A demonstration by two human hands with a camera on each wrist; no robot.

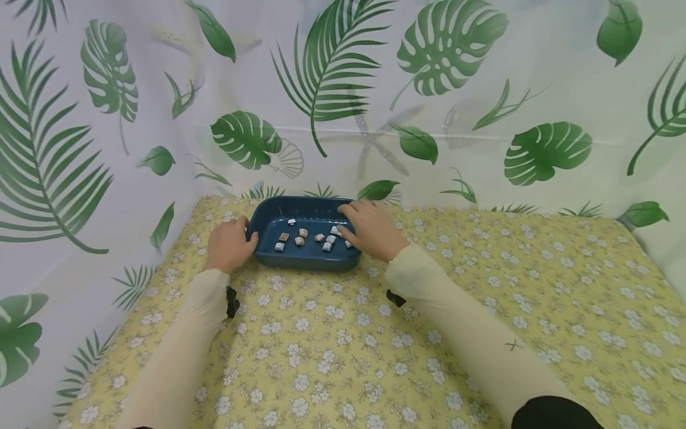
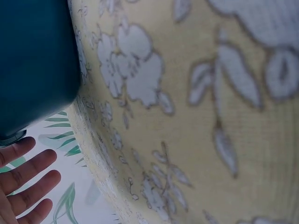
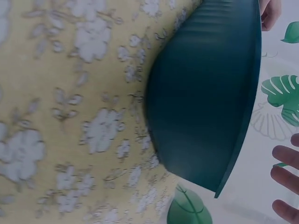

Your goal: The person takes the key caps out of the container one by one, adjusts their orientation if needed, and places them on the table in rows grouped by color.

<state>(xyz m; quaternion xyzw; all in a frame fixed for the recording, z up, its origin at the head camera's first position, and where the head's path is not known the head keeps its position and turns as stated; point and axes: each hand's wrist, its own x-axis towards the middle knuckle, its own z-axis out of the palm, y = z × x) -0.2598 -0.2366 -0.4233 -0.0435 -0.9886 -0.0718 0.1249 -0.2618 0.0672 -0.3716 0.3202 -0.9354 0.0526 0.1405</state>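
Note:
A dark blue rectangular tub sits on the cloth towards the back, with several small whitish and tan blocks scattered over its floor. My left hand is at the tub's left end and holds the rim, thumb over the edge. In the left wrist view the fingers extend along the outside, the forefinger right at the lip. Over the right end is my right hand, its thumb and fingers pointing inward above the blocks. The right wrist view shows these fingers spread, beyond the tub's rim.
A yellow flowered cloth covers the table. White curtains with green leaf prints hang behind and along the left side. Black bands are visible at both wrists, over cream sleeves.

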